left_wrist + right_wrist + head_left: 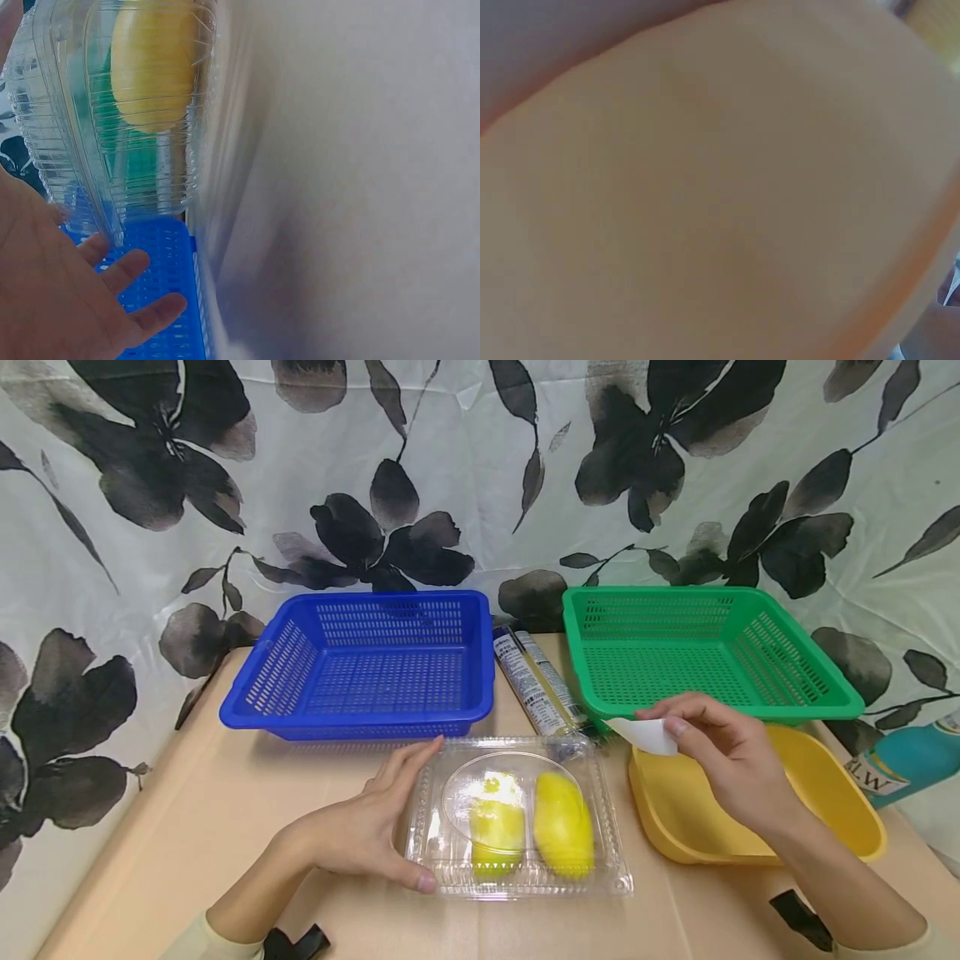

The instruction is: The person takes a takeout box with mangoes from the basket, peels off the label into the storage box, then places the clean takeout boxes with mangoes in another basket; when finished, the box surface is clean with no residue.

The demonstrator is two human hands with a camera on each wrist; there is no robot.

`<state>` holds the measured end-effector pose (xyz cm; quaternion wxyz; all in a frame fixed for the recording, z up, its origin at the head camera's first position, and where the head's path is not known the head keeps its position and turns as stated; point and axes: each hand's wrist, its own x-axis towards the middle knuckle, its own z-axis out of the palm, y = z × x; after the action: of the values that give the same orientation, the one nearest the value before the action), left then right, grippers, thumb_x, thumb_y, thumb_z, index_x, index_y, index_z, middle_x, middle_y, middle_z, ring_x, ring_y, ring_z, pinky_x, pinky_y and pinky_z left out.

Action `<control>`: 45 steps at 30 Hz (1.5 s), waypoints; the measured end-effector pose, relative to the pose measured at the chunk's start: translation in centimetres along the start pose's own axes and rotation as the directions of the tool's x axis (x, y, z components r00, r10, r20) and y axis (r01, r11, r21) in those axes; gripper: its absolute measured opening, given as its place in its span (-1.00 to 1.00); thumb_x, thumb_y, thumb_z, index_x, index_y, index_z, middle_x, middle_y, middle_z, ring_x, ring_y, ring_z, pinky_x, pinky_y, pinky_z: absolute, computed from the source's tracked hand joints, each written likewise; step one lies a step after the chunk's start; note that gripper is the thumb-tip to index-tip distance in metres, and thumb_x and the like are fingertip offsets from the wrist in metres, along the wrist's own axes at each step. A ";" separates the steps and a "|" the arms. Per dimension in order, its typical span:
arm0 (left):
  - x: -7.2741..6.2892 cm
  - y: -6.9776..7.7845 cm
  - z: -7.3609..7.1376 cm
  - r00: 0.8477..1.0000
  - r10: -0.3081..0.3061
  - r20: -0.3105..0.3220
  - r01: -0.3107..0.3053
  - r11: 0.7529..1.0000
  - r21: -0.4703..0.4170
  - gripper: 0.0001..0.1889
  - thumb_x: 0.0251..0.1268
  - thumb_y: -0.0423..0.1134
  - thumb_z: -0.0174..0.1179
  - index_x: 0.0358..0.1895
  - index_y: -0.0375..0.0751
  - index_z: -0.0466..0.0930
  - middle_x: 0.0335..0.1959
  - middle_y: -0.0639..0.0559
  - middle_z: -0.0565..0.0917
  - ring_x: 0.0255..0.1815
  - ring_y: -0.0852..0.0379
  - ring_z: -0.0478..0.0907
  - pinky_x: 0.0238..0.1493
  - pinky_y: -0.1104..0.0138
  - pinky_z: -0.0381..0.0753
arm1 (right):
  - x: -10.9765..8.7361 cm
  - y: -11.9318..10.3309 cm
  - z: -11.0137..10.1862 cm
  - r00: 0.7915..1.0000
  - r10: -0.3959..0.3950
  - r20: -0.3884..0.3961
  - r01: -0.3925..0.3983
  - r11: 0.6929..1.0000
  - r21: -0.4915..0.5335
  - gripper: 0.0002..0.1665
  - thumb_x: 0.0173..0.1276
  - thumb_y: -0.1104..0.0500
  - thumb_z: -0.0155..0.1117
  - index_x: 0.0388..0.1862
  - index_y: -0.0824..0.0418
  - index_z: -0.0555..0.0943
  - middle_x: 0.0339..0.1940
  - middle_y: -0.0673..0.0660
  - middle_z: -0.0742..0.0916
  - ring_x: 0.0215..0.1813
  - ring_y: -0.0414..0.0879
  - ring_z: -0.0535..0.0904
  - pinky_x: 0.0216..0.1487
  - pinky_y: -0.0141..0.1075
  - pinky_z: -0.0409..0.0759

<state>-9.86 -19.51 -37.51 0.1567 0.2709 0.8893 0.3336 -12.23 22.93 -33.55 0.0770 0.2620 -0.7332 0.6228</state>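
Observation:
A clear plastic clamshell container (517, 881) lies closed on the table, with two yellow mangoes (564, 827) showing inside. My left hand (367, 839) spans the container's left edge, thumb by the front corner and fingers by the back corner. In the left wrist view, the fingers (161, 315) of that hand are spread and fairly straight. Between thumb and fingertips, my right hand (731, 760) pinches a small white paper label (643, 736), held above the left end of a yellow tub (667, 847). A close, blurred tan surface (705, 187) fills most of the right wrist view.
A blue basket (356, 727) stands behind the container, a green basket (705, 710) at the back right. Printed tubes (536, 681) lie between them. At the far right is a teal bottle (911, 760). A floral cloth (465, 468) hangs behind the table.

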 end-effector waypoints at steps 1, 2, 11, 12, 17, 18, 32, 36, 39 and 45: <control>0.0 0.0 0.0 1.000 -0.001 0.000 0.001 1.000 0.002 0.52 -0.28 0.33 0.63 0.66 0.42 -0.43 0.63 0.03 -0.14 0.61 -0.28 -0.04 0.44 -0.39 0.13 | -0.1 0.1 -0.3 1.000 0.005 -0.002 -0.005 1.000 -0.010 -0.78 0.56 0.49 0.02 -0.04 0.42 0.63 0.03 0.10 0.73 0.07 -0.09 0.57 -0.12 -0.45 0.61; 0.0 0.0 -0.1 1.000 -0.002 0.001 0.002 1.000 0.005 0.52 -0.28 0.33 0.63 0.66 0.42 -0.43 0.63 0.02 -0.15 0.61 -0.28 -0.03 0.43 -0.39 0.14 | -0.2 0.3 -0.6 1.000 0.010 -0.001 -0.010 1.000 -0.015 -0.78 0.56 0.48 0.02 -0.04 0.43 0.63 0.03 0.11 0.73 0.05 -0.09 0.56 -0.13 -0.44 0.60; 0.2 -0.1 -0.1 1.000 0.006 0.000 -0.006 1.000 0.020 0.51 -0.28 0.33 0.63 0.68 0.34 -0.39 0.63 -0.01 -0.13 0.59 -0.27 -0.02 0.42 -0.39 0.13 | -0.8 1.6 -4.2 0.998 0.059 0.001 -0.058 0.992 -0.109 -0.81 0.53 0.50 0.06 -0.11 0.42 0.64 -0.01 0.07 0.75 0.04 -0.18 0.62 -0.11 -0.49 0.61; 0.2 -0.1 -0.1 1.000 0.007 0.000 -0.007 1.000 0.021 0.51 -0.28 0.33 0.63 0.67 0.35 -0.39 0.63 -0.01 -0.13 0.60 -0.28 -0.02 0.42 -0.40 0.13 | -0.9 1.6 -4.6 0.998 0.070 0.004 -0.068 0.988 -0.139 -0.81 0.53 0.49 0.07 -0.11 0.41 0.64 -0.01 0.07 0.76 0.05 -0.19 0.63 -0.10 -0.50 0.61; 0.4 0.0 -0.2 1.000 0.016 0.000 -0.016 1.000 0.024 0.51 -0.28 0.35 0.62 0.67 0.35 -0.39 0.63 -0.01 -0.13 0.61 -0.28 -0.04 0.43 -0.40 0.11 | -1.4 1.8 -6.7 0.993 0.111 0.026 -0.095 0.929 -0.358 -0.81 0.51 0.45 0.16 -0.07 0.30 0.69 0.00 0.00 0.76 0.05 -0.25 0.62 -0.10 -0.51 0.60; 0.4 0.0 -0.2 1.000 0.017 0.002 -0.017 1.000 0.024 0.51 -0.28 0.35 0.62 0.68 0.35 -0.38 0.63 0.00 -0.14 0.61 -0.27 -0.04 0.44 -0.39 0.11 | -1.4 1.8 -7.2 0.992 0.120 0.037 -0.096 0.914 -0.393 -0.80 0.51 0.44 0.17 -0.06 0.29 0.69 -0.01 -0.01 0.76 0.05 -0.25 0.61 -0.09 -0.52 0.60; 0.5 0.0 -0.2 0.999 -0.003 0.037 0.004 1.000 -0.030 0.52 -0.26 0.27 0.65 0.68 0.30 -0.41 0.63 0.00 -0.19 0.61 -0.31 -0.09 0.41 -0.44 0.09 | -2.9 2.9 -11.0 0.983 0.138 0.123 -0.039 0.803 -0.594 -0.64 0.29 0.45 0.42 -0.19 -0.03 0.80 -0.18 -0.06 0.76 -0.12 -0.30 0.57 -0.18 -0.58 0.54; 0.5 0.0 -0.1 0.999 -0.006 0.036 0.007 1.000 -0.026 0.52 -0.26 0.29 0.64 0.67 0.35 -0.43 0.64 0.00 -0.21 0.61 -0.34 -0.08 0.41 -0.45 0.09 | -2.7 2.8 -11.4 0.984 0.062 0.167 0.061 0.763 -0.644 -0.53 0.18 0.49 0.49 -0.22 -0.11 0.80 -0.21 -0.14 0.77 -0.17 -0.34 0.57 -0.21 -0.58 0.50; 0.4 0.0 -0.2 0.999 -0.006 0.032 0.006 1.000 -0.018 0.52 -0.26 0.31 0.63 0.67 0.36 -0.43 0.65 -0.01 -0.22 0.61 -0.34 -0.10 0.42 -0.44 0.09 | -2.3 2.6 -11.7 0.974 0.006 0.226 0.154 0.714 -0.683 -0.46 0.09 0.50 0.54 -0.23 -0.19 0.79 -0.21 -0.23 0.75 -0.19 -0.38 0.57 -0.22 -0.57 0.48; 0.4 0.0 -0.2 0.999 -0.007 0.037 0.008 1.000 -0.020 0.52 -0.25 0.34 0.62 0.67 0.36 -0.45 0.65 -0.02 -0.25 0.64 -0.33 -0.18 0.43 -0.44 0.06 | -1.9 3.6 -12.5 0.920 -0.065 0.388 0.353 0.569 -0.743 -0.51 -0.01 0.35 0.65 -0.26 -0.23 0.75 -0.21 -0.31 0.67 -0.22 -0.39 0.58 -0.19 -0.63 0.50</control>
<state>-10.26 -19.41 -37.37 0.1769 0.2721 0.8839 0.3368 -15.00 35.69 -34.90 0.1413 0.3817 -0.8989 0.1623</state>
